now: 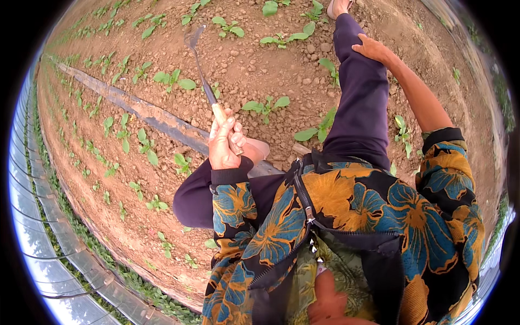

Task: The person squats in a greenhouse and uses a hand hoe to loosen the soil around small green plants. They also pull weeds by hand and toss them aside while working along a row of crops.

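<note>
My left hand (225,140) is closed around the wooden handle (219,113) of a small hand hoe. Its dark metal shank (199,65) runs up and away, ending in a thin curved blade (194,37) that appears above the soil, though its exact height is hard to judge. Holding nothing, my right hand (371,48) rests on my dark purple trouser leg (361,93) near the knee, thumb and fingers apart. Broad-leaved seedlings grow around the hoe: one (172,80) left of the shank, another (266,107) right of my left hand.
A dark, partly soil-covered strip (162,124) crosses the bed diagonally. Rows of seedlings (146,146) continue to its left. A clear plastic tunnel wall with hoops (48,260) curves along the left. My shoe (260,147) stands beside my left hand; cloddy soil (300,81) lies between my legs.
</note>
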`<action>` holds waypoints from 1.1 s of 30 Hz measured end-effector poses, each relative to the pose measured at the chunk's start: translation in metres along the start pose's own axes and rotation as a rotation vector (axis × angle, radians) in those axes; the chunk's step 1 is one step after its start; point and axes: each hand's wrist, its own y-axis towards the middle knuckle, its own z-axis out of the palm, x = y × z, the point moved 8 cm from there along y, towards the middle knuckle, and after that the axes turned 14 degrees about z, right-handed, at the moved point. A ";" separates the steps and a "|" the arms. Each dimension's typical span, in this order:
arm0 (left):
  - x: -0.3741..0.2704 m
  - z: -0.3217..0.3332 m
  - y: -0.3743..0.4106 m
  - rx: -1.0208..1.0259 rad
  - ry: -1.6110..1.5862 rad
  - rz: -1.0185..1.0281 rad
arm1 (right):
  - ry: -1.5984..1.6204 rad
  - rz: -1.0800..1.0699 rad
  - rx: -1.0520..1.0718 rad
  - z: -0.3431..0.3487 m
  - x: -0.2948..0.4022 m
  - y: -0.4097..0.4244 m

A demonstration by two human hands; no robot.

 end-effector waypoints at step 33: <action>0.035 -0.012 0.008 -0.130 -0.099 -0.049 | -0.179 -0.408 0.084 0.053 0.129 0.076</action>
